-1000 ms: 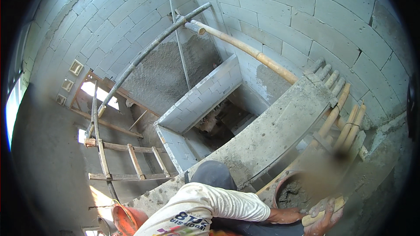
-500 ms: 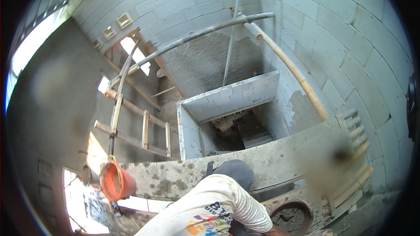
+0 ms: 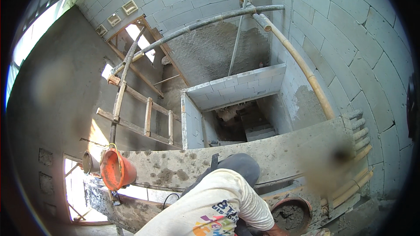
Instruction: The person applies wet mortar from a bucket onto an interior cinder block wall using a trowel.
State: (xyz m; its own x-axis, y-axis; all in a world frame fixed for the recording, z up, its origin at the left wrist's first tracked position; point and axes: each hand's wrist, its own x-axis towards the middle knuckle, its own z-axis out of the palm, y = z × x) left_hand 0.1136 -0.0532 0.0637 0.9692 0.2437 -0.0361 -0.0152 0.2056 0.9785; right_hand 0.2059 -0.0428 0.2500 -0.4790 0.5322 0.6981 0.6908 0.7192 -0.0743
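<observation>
Low in the frame, right of centre, a round pan of grey mortar (image 3: 290, 214) with a reddish rim sits on the rough platform. It is the thing nearest any hand in view. A co-worker in a pale long-sleeved shirt with colourful print (image 3: 214, 207) and a dark cap (image 3: 238, 166) bends over beside it, one arm reaching down toward the pan's lower left edge. Only a sliver of that hand (image 3: 273, 230) shows at the bottom edge, so whether its fingers are clenched or released cannot be told. The wearer's own left and right hands are out of view.

Just above the person runs a mortar-splashed concrete beam (image 3: 280, 155), crossing the frame from lower left to right. An orange bucket (image 3: 117, 170) hangs at its left end, lower left of the frame, with a smaller grey tin (image 3: 89, 162) just beside it. Bamboo poles (image 3: 356, 179) lie bundled at the beam's right end, and one long bamboo pole (image 3: 302, 67) slants up to the top centre, where it meets a grey pipe (image 3: 205, 22). A wooden ladder frame (image 3: 146, 116) leans at mid left. Pale block walls (image 3: 345, 30) enclose the shaft.
</observation>
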